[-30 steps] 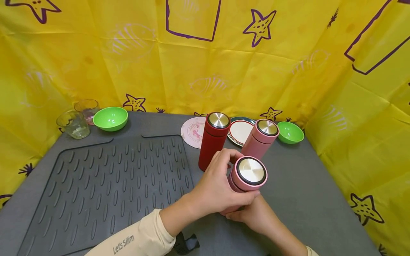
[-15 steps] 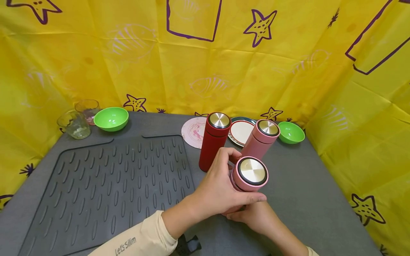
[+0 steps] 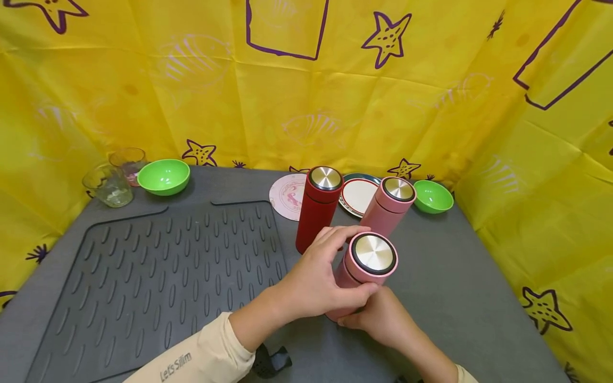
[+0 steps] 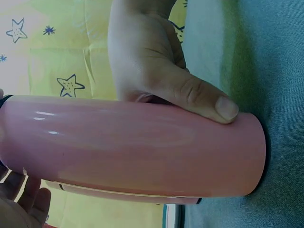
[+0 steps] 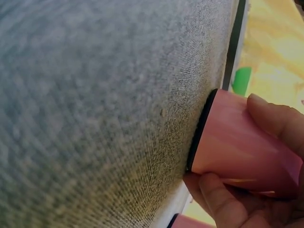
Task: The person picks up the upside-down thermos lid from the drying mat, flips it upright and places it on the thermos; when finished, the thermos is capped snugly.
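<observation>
Since the earlier frame the left hand [image 3: 318,276] has shifted higher round the cap of the near pink flask [image 3: 361,271], right hand [image 3: 378,319] gripping its base on the desk [image 3: 455,298]; cap still on, likely mid-twist.

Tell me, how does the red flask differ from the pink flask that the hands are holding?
The red flask is dark red; the held pink flask is pale pink. The red flask stands free, untouched; the pink flask is gripped by the left hand and right hand. Both have shiny metal-topped lids.
</observation>
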`<state>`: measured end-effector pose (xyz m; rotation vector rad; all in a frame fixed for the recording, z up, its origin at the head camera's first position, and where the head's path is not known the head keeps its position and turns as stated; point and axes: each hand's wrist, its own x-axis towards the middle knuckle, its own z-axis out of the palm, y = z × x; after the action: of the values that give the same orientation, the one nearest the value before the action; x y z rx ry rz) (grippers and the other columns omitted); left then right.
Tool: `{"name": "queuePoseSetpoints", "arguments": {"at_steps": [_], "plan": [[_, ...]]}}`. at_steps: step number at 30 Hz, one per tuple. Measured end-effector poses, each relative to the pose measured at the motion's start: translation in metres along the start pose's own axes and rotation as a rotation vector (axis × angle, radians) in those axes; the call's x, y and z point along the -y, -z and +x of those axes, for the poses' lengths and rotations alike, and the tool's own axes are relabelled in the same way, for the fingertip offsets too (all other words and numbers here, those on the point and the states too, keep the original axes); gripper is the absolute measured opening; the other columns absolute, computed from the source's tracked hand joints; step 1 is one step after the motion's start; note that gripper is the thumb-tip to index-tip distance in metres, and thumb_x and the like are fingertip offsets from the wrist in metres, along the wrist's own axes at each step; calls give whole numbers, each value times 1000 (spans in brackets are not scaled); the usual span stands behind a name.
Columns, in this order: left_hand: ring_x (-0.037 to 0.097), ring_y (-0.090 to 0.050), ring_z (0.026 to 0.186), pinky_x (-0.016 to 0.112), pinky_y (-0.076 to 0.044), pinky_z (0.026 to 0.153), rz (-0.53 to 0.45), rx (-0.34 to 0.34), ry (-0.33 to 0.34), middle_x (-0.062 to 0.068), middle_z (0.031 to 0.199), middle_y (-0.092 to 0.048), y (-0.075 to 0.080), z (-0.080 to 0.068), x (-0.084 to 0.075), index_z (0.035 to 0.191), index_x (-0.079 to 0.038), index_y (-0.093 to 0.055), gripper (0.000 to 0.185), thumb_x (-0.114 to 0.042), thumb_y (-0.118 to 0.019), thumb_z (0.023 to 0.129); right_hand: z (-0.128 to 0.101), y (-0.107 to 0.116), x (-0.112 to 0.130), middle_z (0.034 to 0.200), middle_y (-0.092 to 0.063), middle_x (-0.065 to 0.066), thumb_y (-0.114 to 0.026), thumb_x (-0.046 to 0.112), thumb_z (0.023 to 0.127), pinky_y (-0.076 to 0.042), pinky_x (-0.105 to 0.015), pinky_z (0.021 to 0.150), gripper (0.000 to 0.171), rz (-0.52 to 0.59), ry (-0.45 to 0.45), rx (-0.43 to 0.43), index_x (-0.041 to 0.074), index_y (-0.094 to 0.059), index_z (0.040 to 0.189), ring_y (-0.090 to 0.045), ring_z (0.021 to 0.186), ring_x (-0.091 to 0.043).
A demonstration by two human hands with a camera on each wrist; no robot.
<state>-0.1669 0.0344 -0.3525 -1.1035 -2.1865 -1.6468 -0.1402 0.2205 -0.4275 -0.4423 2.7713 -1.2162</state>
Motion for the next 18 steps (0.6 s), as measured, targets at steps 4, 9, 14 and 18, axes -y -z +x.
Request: {"name": "queuePoseSetpoints", "arguments": {"at_steps": [4,9,14,18], "plan": [[9,-43,116,31,-44,93,-34,15,65,-9,128,-50,0,1,-5,141,-18,-40,84,-30,-86,72,1,0,-1,89,-65,14,-93,14,59,-51,-30,72,49,30,17,14,15,-67,100,-59,79,-9],[6,-46,113,27,-45,91,-42,-71,117,-8,118,-47,-8,4,-10,127,-17,-42,81,-34,-92,65,2,0,-3,98,-63,13,-93,11,60,-50,-30,76,58,65,89,-5,15,-61,109,-58,85,-10],[6,-47,108,25,-46,87,28,-102,58,-7,115,-53,-10,5,-9,124,-13,-50,71,-25,-89,66,2,-1,-4,95,-64,10,-91,7,60,-51,-29,73,55,107,111,16,16,-62,106,-59,81,-11],[8,-47,110,25,-45,89,74,-95,-6,-6,120,-55,-9,5,-8,127,-11,-53,69,-23,-83,66,0,0,-1,89,-64,10,-93,13,59,-50,-28,69,51,87,28,27,12,-64,101,-58,78,-10]]}}
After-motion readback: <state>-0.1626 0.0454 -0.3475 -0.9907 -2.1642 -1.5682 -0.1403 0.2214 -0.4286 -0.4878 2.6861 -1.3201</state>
